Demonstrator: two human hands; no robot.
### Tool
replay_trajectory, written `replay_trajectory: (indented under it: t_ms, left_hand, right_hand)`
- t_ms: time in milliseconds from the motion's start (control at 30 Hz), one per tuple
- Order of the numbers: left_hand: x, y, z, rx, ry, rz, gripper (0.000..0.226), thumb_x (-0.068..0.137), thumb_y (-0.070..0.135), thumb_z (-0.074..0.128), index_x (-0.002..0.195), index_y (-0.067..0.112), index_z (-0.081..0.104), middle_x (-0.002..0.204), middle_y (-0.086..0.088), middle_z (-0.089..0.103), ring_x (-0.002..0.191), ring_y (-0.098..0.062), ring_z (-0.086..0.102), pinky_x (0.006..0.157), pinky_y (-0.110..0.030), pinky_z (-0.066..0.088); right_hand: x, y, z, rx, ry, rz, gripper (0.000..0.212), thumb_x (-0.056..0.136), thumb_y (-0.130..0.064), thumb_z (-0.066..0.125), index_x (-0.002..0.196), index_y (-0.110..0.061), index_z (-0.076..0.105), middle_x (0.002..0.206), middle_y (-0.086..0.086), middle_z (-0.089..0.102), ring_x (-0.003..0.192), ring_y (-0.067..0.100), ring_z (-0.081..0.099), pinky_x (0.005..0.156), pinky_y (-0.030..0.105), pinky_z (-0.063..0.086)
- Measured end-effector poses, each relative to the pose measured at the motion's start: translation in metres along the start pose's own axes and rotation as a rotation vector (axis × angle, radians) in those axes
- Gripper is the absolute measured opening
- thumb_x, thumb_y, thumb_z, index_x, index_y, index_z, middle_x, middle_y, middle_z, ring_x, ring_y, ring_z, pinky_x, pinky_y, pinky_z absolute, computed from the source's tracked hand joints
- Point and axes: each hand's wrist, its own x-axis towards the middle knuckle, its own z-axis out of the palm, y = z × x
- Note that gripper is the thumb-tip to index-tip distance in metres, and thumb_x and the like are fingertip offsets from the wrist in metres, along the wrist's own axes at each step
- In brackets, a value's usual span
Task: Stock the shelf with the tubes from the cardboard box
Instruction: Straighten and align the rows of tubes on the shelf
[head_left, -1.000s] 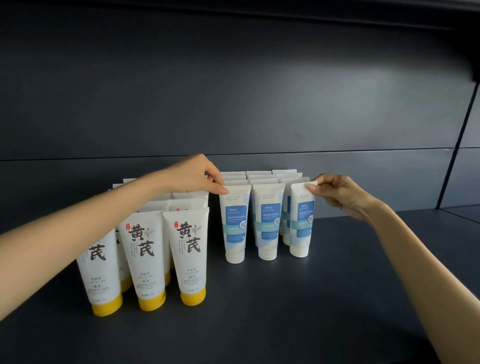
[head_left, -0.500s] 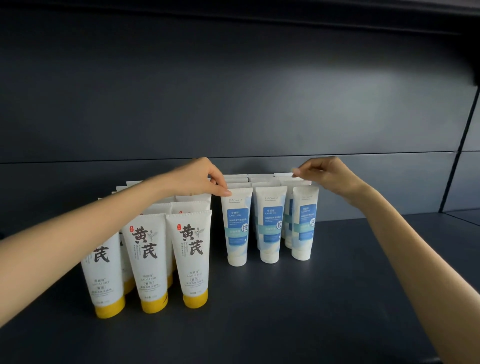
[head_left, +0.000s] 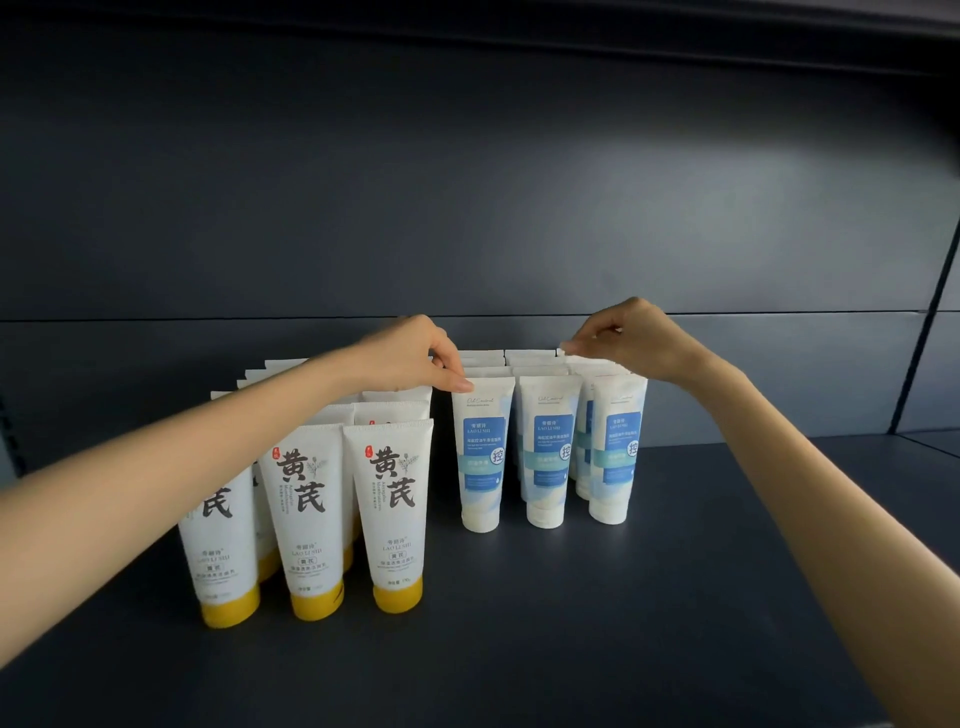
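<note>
White tubes with blue labels stand cap-down in three rows on the dark shelf (head_left: 571, 623). My left hand (head_left: 410, 358) pinches the top edge of the front-left blue tube (head_left: 483, 457). My right hand (head_left: 628, 338) reaches over the right row, behind the front-right blue tube (head_left: 618, 452). Its fingertips pinch the top of a rear tube (head_left: 571, 358) there. The front-middle blue tube (head_left: 551, 457) stands untouched. The cardboard box is out of view.
Left of the blue tubes stand several larger white tubes with yellow caps (head_left: 395, 499), partly hidden by my left forearm. The dark back panel (head_left: 467, 208) rises behind the rows. Bare shelf surface lies to the right and in front.
My right hand has let go of the front-right blue tube and moved up and back to a rear tube in that row. My left hand has stayed on the front-left tube.
</note>
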Motion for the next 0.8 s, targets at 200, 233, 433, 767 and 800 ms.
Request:
replay_trajectory:
  t_ms: [200,233,433,767,800]
  left_hand:
    - [0.0,0.0,0.0,-0.021,0.0,-0.012,0.017,0.078,0.035,0.073,0.072,0.019,0.072,0.077,0.003,0.063,0.068,-0.006,0.049,0.065,-0.02,0.038]
    - [0.002,0.001,0.0,-0.035,0.016,-0.016,0.022,0.078,0.038,0.072,0.073,0.017,0.073,0.078,-0.003,0.066,0.068,-0.008,0.048,0.064,-0.022,0.038]
    - [0.023,0.012,0.0,-0.044,0.085,0.028,0.023,0.078,0.04,0.073,0.078,0.017,0.075,0.084,-0.011,0.068,0.071,-0.013,0.049,0.069,-0.036,0.042]
    - [0.058,0.032,0.021,0.075,0.006,0.058,0.012,0.083,0.029,0.07,0.089,0.019,0.075,0.078,0.006,0.061,0.074,-0.008,0.048,0.071,-0.029,0.04]
    - [0.059,0.033,0.023,0.074,-0.005,0.064,0.012,0.083,0.028,0.071,0.088,0.019,0.075,0.081,0.003,0.062,0.075,-0.008,0.048,0.07,-0.027,0.039]
  right_hand:
    - [0.002,0.016,-0.009,0.095,-0.023,0.094,0.011,0.083,-0.016,0.07,0.089,-0.007,0.073,0.086,0.003,0.07,0.079,0.015,0.062,0.078,0.024,0.052]
    - [0.001,0.016,-0.01,0.118,-0.043,0.105,0.014,0.084,-0.014,0.07,0.092,-0.004,0.073,0.085,0.002,0.069,0.075,0.01,0.06,0.071,0.014,0.05]
    - [-0.006,0.031,-0.016,0.274,-0.007,0.17,0.009,0.087,-0.012,0.066,0.093,-0.007,0.071,0.081,-0.006,0.068,0.071,-0.001,0.057,0.051,-0.001,0.038]
    - [-0.017,0.053,-0.004,0.389,0.065,0.253,0.011,0.087,-0.012,0.066,0.093,-0.003,0.068,0.061,-0.015,0.06,0.047,-0.013,0.049,0.042,0.002,0.033]
    - [-0.017,0.053,-0.004,0.4,0.069,0.257,0.011,0.087,-0.012,0.066,0.092,-0.003,0.067,0.059,-0.016,0.06,0.046,-0.012,0.049,0.042,0.002,0.033]
